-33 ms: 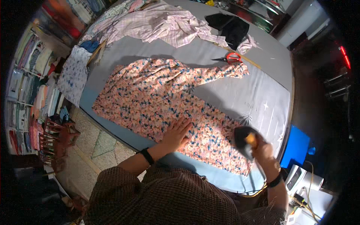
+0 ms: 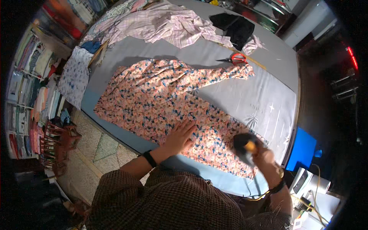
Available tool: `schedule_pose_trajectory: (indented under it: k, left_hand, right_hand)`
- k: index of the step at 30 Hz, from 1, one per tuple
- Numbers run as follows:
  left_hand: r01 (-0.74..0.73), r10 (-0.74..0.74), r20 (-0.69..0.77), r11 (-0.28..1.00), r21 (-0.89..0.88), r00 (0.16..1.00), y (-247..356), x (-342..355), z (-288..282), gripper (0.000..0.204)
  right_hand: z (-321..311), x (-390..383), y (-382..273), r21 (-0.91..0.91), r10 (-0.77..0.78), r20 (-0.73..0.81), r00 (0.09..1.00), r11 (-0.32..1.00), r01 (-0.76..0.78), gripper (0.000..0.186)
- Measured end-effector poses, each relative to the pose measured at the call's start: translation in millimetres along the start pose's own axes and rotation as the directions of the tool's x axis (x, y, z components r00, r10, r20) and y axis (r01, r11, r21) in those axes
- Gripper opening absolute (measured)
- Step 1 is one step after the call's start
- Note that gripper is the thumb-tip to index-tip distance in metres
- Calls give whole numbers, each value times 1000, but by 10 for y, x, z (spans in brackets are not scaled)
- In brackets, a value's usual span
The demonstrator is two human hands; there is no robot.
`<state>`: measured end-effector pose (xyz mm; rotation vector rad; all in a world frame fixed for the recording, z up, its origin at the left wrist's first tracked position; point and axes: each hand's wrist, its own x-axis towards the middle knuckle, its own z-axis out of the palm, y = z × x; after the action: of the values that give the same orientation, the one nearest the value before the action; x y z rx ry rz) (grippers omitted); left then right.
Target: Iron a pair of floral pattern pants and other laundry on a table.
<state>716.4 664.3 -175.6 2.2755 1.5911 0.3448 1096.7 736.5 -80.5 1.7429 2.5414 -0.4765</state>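
A pair of floral trousers (image 2: 149, 103), as the shape suggests, lies spread across the work surface in pink, peach and blue. One leg reaches to the far right and ends in a gathered cuff; the other stretches toward the near right. Flat on the nearer leg rests my left hand (image 2: 179, 136), its fingers stretched out and nothing in it. My right hand (image 2: 263, 158) is wrapped round the handle of a dark iron (image 2: 242, 142), which is over the lower part of that same leg. Motion blurs the iron, so contact with the cloth is hard to judge.
Orange-handled scissors (image 2: 238, 59) lie beyond the far cuff. Plaid cloth (image 2: 168, 25) and black fabric (image 2: 238, 32) are heaped at the back. A cord (image 2: 255, 197) runs by my right forearm. Shelves of folded fabric (image 2: 36, 96) and a wooden stool (image 2: 59, 143) stand at the left.
The iron and my right hand have shifted a little to the left along the trouser leg. My left hand stays in place.
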Motion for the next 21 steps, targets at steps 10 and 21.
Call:
schedule_pose_trajectory:
  k: [10,21]
  left_hand:
    - [295,-247,-239,935,197,939,-1235,-503,-320,58]
    - [291,-274,-135,948,128,952,-1435,-591,-608,70]
  right_hand:
    - [402,-116,-672,-116,79,167,983,991,-60,40]
    - [512,783,-1889,-43,-67,172,983,996,76,44]
